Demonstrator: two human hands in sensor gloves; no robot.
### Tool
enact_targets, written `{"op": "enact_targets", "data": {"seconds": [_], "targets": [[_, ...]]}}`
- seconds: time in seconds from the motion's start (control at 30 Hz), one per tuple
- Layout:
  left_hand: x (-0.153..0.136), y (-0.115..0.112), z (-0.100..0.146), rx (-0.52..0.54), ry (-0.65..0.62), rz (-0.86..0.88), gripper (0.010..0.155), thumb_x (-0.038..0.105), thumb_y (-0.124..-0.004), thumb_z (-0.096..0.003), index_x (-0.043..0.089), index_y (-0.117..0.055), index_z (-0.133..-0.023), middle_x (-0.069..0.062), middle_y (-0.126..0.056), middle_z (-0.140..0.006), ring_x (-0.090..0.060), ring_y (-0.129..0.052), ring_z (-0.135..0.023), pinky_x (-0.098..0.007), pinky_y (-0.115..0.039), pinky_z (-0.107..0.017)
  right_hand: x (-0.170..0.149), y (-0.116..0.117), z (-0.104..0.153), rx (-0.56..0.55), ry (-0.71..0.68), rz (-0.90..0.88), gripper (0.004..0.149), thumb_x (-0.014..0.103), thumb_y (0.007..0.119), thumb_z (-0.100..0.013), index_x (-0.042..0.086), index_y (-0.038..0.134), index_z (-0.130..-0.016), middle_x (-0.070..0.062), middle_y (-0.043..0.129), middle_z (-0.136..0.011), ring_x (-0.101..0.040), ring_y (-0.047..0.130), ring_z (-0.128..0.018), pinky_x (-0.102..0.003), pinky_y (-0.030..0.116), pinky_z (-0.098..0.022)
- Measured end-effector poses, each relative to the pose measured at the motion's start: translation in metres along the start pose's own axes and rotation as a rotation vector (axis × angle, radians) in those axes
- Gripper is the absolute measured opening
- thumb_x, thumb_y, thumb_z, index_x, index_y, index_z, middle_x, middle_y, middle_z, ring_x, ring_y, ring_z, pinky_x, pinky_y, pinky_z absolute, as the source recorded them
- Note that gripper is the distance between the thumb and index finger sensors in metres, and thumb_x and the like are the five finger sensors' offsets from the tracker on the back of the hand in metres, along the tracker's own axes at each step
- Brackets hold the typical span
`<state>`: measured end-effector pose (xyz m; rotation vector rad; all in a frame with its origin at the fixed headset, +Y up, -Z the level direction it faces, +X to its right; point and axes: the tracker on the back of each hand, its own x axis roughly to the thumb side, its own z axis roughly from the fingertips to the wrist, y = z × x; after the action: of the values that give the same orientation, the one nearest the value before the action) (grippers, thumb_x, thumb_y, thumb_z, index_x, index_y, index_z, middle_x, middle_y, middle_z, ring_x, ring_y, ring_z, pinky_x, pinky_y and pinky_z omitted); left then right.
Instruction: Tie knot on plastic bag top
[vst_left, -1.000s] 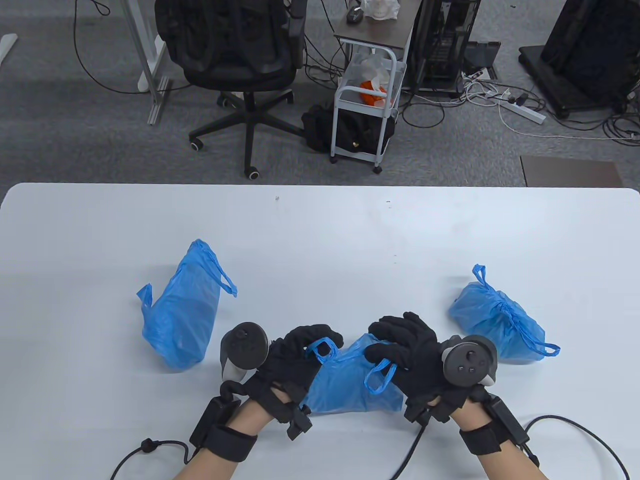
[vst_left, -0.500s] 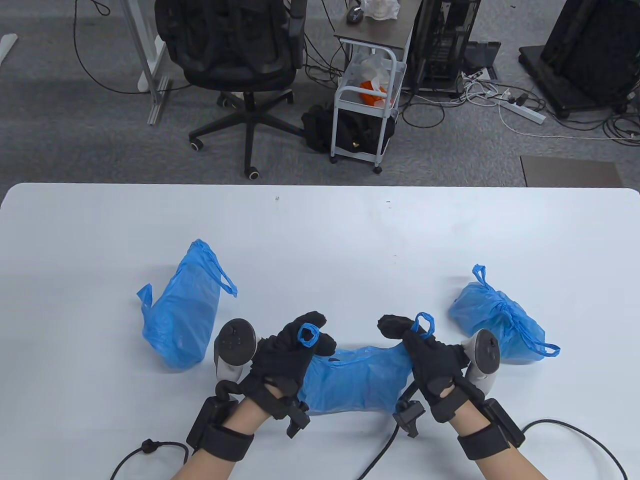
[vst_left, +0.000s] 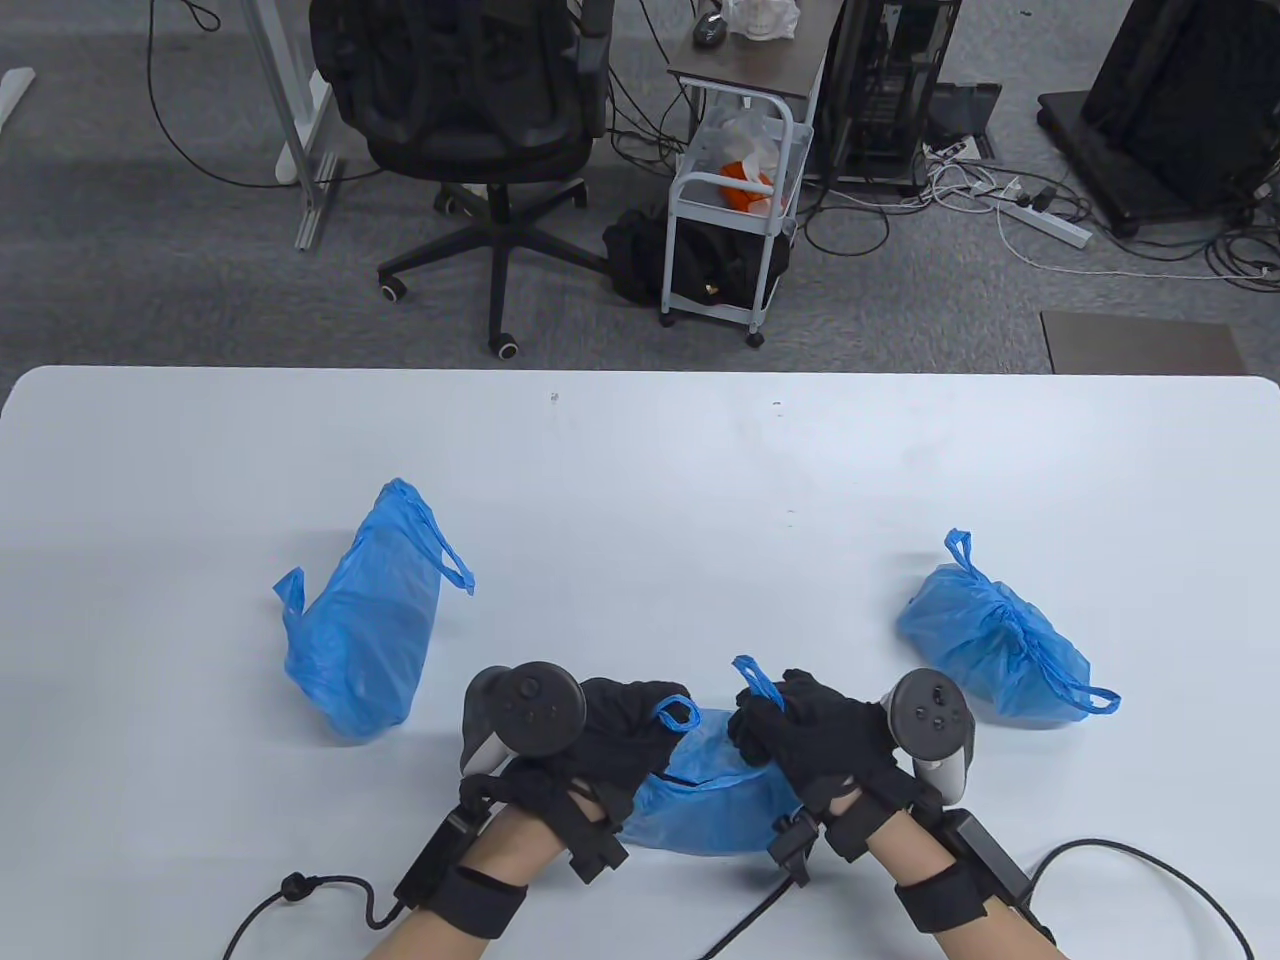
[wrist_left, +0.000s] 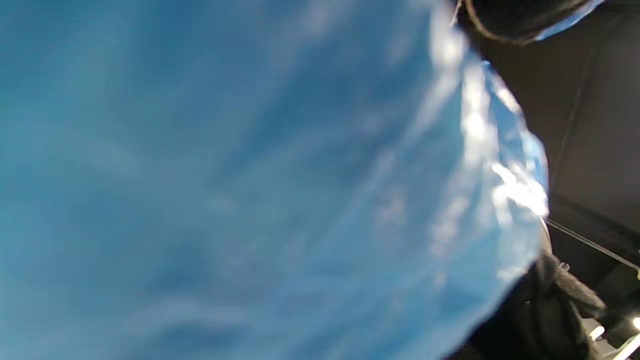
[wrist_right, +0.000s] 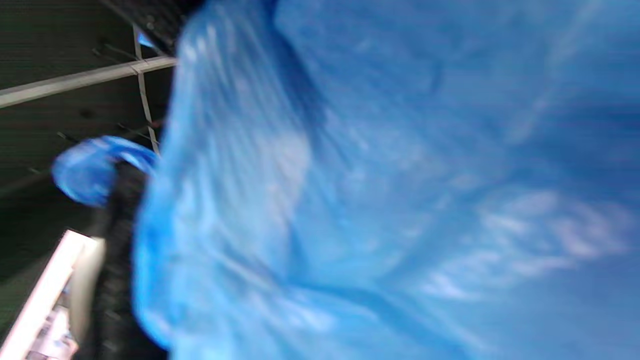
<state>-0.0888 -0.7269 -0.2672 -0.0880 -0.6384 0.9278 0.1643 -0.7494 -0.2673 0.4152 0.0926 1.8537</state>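
Three blue plastic bags are seen on the white surface (vst_left: 640, 470). The middle bag (vst_left: 715, 790), at the near edge, is worked on between the two gloved hands. One handle loop (vst_left: 678, 712) is held in the closed fingers of the left hand (vst_left: 620, 740), and the other handle loop (vst_left: 755, 682) is pinched by the right hand (vst_left: 810, 730), its tip standing up above the knuckles. Both hands are brought close together over the bag's top, almost touching. No finished knot is shown on this bag; whether the handles are already crossed cannot be told, as the spot is hidden by the fingers. In both wrist views only blurred blue film is shown pressed near the lens.

The right bag (vst_left: 990, 645) lies with its top gathered and apparently tied, its handles sticking out. The left bag (vst_left: 365, 620) lies untied, its mouth loose and its handles free. By this reckoning, one bag is judged done, one is judged in progress at the crossing or first tuck, and one is left untouched.
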Motion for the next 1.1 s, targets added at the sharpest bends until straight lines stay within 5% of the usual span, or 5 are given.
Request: {"op": "enact_targets", "data": {"seconds": [0.4, 0.57, 0.7, 0.97, 1.1], "targets": [[-0.001, -0.01, -0.001, -0.074, 0.172, -0.288, 0.047, 0.06, -0.065, -0.0428, 0.024, -0.086, -0.063, 0.014, -0.098, -0.021, -0.018, -0.106, -0.034, -0.05, -0.081, -0.041, 0.007, 0.033, -0.002, 0.26, 0.021, 0.243, 0.039, 0.038, 0.077, -0.044, 0.007, 0.087, -0.066, -0.025, 0.078, -0.08, -0.06, 0.06, -0.082, -0.073, 0.014, -0.065], [0.01, -0.021, -0.005, -0.091, 0.161, -0.458, 0.048, 0.061, -0.065, -0.0424, 0.024, -0.086, -0.065, 0.014, -0.098, -0.021, -0.018, -0.106, -0.033, -0.05, -0.081, -0.041, 0.007, 0.032, -0.002, 0.267, 0.0, 0.222, 0.069, 0.067, 0.075, -0.035, 0.008, 0.087, -0.069, -0.025, 0.079, -0.08, -0.061, 0.06, -0.082, -0.073, 0.013, -0.065], [0.024, -0.032, -0.006, -0.097, 0.147, -0.572, 0.05, 0.062, -0.065, -0.0419, 0.023, -0.085, -0.067, 0.013, -0.099, -0.024, -0.02, -0.106, -0.035, -0.05, -0.081, -0.043, 0.003, 0.028, -0.004, 0.198, 0.01, 0.198, 0.073, 0.071, 0.07, -0.034, 0.007, 0.094, -0.06, -0.026, 0.088, -0.071, -0.061, 0.067, -0.078, -0.073, 0.018, -0.066], [0.03, -0.035, -0.004, -0.112, 0.163, -0.761, 0.059, 0.067, -0.06, -0.04, 0.028, -0.074, -0.081, 0.009, -0.099, -0.049, -0.025, -0.099, -0.06, -0.052, -0.073, -0.055, 0.002, 0.026, -0.006, 0.115, -0.013, 0.184, 0.052, 0.049, 0.064, -0.046, 0.01, 0.099, -0.049, -0.02, 0.096, -0.061, -0.057, 0.077, -0.071, -0.071, 0.028, -0.066], [0.02, -0.022, 0.002, -0.143, 0.148, -0.607, 0.068, 0.075, -0.057, -0.0389, 0.032, -0.065, -0.092, 0.004, -0.091, -0.079, -0.031, -0.083, -0.086, -0.056, -0.061, -0.067, 0.0, 0.019, -0.005, 0.074, -0.017, 0.126, 0.052, 0.048, 0.064, -0.046, 0.01, 0.099, -0.051, -0.021, 0.096, -0.061, -0.056, 0.078, -0.07, -0.071, 0.029, -0.065]]}}
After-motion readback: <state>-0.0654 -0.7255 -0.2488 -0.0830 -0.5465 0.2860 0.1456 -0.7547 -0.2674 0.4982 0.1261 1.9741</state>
